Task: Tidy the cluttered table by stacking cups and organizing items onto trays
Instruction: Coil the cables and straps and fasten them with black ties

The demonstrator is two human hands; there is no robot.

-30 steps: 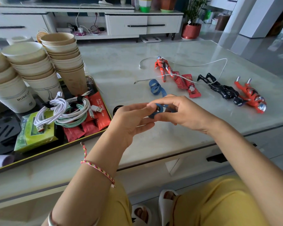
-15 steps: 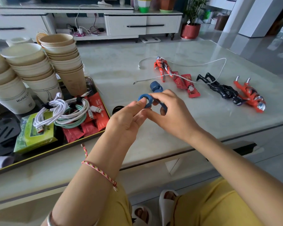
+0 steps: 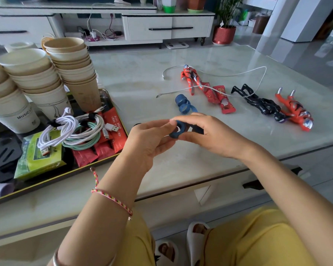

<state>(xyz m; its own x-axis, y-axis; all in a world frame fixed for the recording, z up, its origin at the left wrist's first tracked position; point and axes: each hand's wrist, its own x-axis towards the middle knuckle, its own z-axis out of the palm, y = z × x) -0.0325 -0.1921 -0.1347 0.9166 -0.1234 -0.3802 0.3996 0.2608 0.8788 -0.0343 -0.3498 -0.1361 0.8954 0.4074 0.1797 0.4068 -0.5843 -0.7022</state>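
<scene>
At centre frame, our left hand (image 3: 150, 139) and right hand (image 3: 210, 135) meet, both pinching a rolled blue strap (image 3: 178, 131). The tray (image 3: 69, 172) lies lower left, nearer our left hand.

A: What's worn on the arm in the lower left of the frame?
B: A braided bracelet (image 3: 112, 200), pink, yellow and green, with a knotted tail, behind the left hand (image 3: 150, 139); a silver bangle (image 3: 55, 259) at the bottom edge
A: And the clothes?
B: Yellow clothing (image 3: 258, 242) over both legs across the bottom, white slide sandals (image 3: 195, 240) at bottom centre, toes showing
</scene>
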